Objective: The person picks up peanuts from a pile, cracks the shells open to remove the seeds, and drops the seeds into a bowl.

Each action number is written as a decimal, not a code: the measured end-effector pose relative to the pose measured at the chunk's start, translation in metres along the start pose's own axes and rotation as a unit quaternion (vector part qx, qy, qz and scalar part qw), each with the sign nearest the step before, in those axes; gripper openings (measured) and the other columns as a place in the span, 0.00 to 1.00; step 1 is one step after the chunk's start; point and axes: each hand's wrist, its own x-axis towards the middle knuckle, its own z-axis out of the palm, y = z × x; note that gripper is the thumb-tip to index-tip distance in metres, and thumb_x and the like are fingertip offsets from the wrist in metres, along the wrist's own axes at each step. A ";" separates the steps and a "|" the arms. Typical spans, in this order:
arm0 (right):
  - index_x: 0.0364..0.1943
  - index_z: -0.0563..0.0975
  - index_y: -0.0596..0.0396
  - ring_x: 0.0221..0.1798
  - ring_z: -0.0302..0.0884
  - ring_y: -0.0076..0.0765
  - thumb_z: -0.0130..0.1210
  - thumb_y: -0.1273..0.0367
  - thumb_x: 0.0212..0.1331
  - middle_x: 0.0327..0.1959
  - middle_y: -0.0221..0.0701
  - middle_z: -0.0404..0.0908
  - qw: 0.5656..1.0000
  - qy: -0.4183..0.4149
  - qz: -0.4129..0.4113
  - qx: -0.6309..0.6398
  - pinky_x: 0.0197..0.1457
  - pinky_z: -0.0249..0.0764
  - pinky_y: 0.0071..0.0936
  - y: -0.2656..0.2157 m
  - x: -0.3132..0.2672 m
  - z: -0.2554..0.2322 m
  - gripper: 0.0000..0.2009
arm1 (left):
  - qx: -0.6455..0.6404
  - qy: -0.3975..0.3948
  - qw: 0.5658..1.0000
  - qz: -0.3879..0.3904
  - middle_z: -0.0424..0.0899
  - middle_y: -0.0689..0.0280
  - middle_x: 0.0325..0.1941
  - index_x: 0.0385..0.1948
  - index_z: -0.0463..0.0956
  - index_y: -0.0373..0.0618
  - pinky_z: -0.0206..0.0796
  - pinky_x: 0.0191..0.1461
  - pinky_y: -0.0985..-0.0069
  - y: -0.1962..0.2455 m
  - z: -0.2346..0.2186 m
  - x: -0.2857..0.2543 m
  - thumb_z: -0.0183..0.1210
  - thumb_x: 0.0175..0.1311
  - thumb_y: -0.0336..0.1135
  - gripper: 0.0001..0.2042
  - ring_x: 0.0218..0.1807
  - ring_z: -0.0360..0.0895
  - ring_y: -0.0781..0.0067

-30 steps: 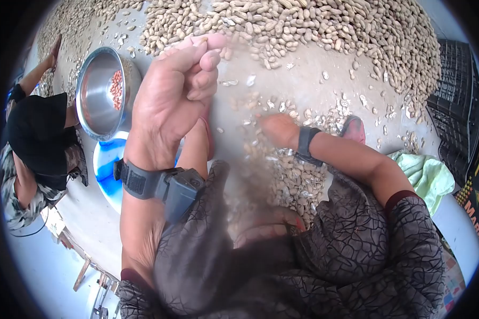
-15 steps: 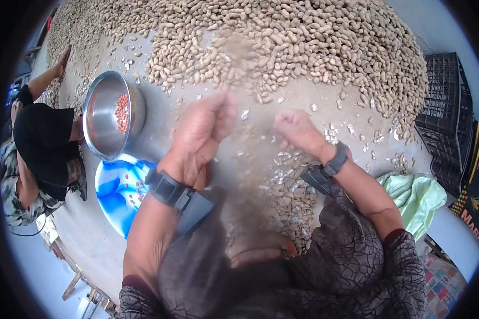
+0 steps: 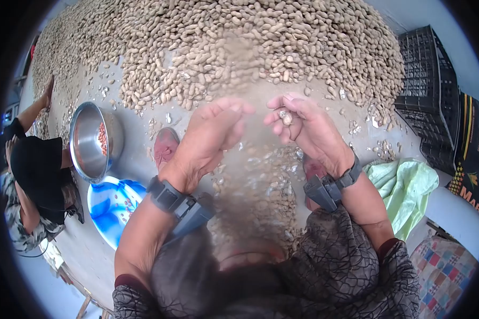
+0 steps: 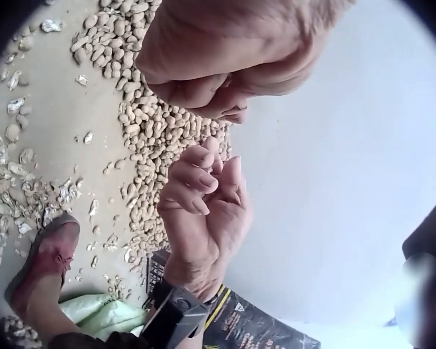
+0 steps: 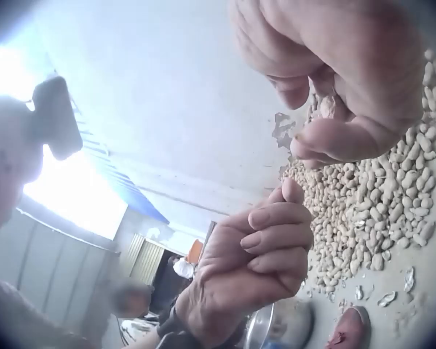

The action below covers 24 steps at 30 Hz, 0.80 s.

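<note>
In the head view my right hand holds a pale, rough peanut against its curled fingers. The right wrist view shows the same peanut between thumb and fingers. My left hand is level with it across a small gap, slightly blurred. Its fingers curl toward the palm, which hides whatever lies inside. Both hands are raised above the floor, with scattered peanut shells below them between the feet.
A big heap of peanuts spreads ahead. To the left stand a steel bowl with red kernels and a blue-white basin; beside them is another person in a black hat. A black crate and green sack are right.
My left hand has come down from its raised place over the floor by the heap. The right hand has lifted from the shells and turned, showing the peanut. The view has shifted too.
</note>
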 end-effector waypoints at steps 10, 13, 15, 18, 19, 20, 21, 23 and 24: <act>0.47 0.70 0.61 0.41 0.76 0.32 0.43 0.63 0.64 0.45 0.37 0.74 0.994 -0.090 -0.022 0.051 0.47 0.73 0.27 -0.004 -0.010 0.003 0.16 | 0.357 -0.063 0.906 0.219 0.81 0.70 0.37 0.46 0.74 0.38 0.63 0.28 0.90 -0.027 0.019 0.013 0.55 0.62 0.30 0.12 0.26 0.70 0.90; 0.48 0.69 0.61 0.47 0.74 0.32 0.43 0.63 0.64 0.47 0.35 0.73 0.994 -0.103 -0.033 0.025 0.51 0.71 0.27 -0.004 -0.013 0.006 0.16 | 0.433 -0.060 0.868 0.236 0.81 0.72 0.36 0.45 0.74 0.36 0.65 0.29 0.89 -0.020 0.023 0.009 0.55 0.61 0.28 0.12 0.28 0.71 0.89; 0.50 0.68 0.62 0.51 0.72 0.32 0.43 0.63 0.63 0.51 0.34 0.71 0.994 -0.105 -0.024 0.008 0.53 0.69 0.28 -0.008 -0.017 0.009 0.18 | 0.530 -0.024 0.822 0.206 0.81 0.72 0.35 0.42 0.74 0.35 0.64 0.29 0.89 -0.011 0.028 0.002 0.55 0.61 0.28 0.10 0.28 0.71 0.89; 0.53 0.67 0.64 0.49 0.74 0.31 0.43 0.63 0.63 0.51 0.35 0.72 0.995 -0.095 -0.026 -0.020 0.55 0.68 0.28 -0.007 -0.017 0.014 0.20 | 0.603 0.002 0.767 0.218 0.80 0.70 0.29 0.39 0.74 0.34 0.63 0.25 0.87 -0.004 0.030 -0.001 0.53 0.62 0.29 0.09 0.24 0.71 0.87; 0.53 0.67 0.64 0.49 0.74 0.31 0.43 0.63 0.63 0.51 0.35 0.72 0.995 -0.096 -0.027 -0.020 0.55 0.68 0.28 -0.009 -0.018 0.015 0.20 | 0.604 0.003 0.767 0.218 0.80 0.70 0.29 0.39 0.74 0.34 0.63 0.25 0.87 -0.011 0.025 0.004 0.53 0.62 0.29 0.09 0.24 0.71 0.87; 0.53 0.68 0.64 0.47 0.74 0.29 0.44 0.65 0.62 0.49 0.34 0.74 0.993 -0.089 -0.031 -0.065 0.53 0.69 0.27 -0.014 -0.019 0.017 0.19 | 0.478 -0.002 0.845 0.239 0.80 0.65 0.26 0.41 0.75 0.38 0.64 0.26 0.81 -0.024 0.016 0.013 0.53 0.61 0.31 0.10 0.23 0.73 0.79; 0.53 0.68 0.65 0.45 0.75 0.28 0.45 0.67 0.61 0.47 0.34 0.75 0.990 -0.081 -0.035 -0.109 0.52 0.70 0.25 -0.016 -0.019 0.017 0.19 | 0.342 -0.007 0.905 0.254 0.80 0.60 0.24 0.42 0.76 0.42 0.65 0.27 0.75 -0.024 0.016 0.015 0.53 0.59 0.34 0.11 0.22 0.76 0.71; 0.51 0.70 0.65 0.42 0.76 0.25 0.47 0.69 0.60 0.44 0.33 0.77 0.981 -0.060 -0.072 -0.169 0.48 0.71 0.23 -0.015 -0.019 0.016 0.17 | 0.212 -0.029 0.965 0.149 0.78 0.65 0.22 0.41 0.76 0.41 0.60 0.24 0.80 -0.016 0.009 0.009 0.51 0.61 0.32 0.10 0.20 0.70 0.78; 0.49 0.72 0.64 0.39 0.76 0.23 0.49 0.72 0.59 0.41 0.32 0.78 0.967 -0.038 -0.107 -0.230 0.45 0.73 0.21 -0.014 -0.018 0.015 0.15 | 0.071 -0.050 0.995 0.039 0.76 0.71 0.21 0.40 0.75 0.39 0.54 0.21 0.85 -0.010 0.009 0.005 0.49 0.62 0.31 0.09 0.17 0.65 0.86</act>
